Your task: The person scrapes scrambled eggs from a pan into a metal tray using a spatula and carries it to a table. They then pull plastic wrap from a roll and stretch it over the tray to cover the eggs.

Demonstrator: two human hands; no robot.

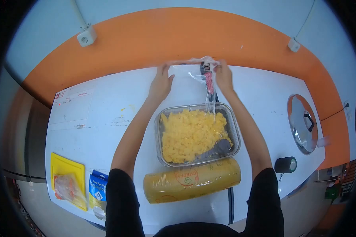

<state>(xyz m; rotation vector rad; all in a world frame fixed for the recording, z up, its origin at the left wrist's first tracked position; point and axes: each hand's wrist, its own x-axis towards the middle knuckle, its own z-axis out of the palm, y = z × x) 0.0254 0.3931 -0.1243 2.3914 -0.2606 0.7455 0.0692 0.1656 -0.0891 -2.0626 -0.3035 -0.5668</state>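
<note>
My left hand (161,85) is raised near the far edge of the table, its fingertips on one end of a stretched strip of clear cling film (195,74). My right hand (224,77) is closed on the other end of the film, which is bunched there. From there the film runs down over a clear-walled rectangular tray (158,138) filled with yellow chunks (192,134). A grey scoop-like utensil (215,149) rests on the chunks, under the film. Nearer to me lies the big cling film roll (192,179), touching or almost touching the tray.
A black and pink object (208,81) shows behind the film. On the right are a steel lid (300,124) and a small dark speaker-like cylinder (285,164). A yellow cutting board (67,166) with a plastic bag (69,187), and a blue pack (97,189), lie left.
</note>
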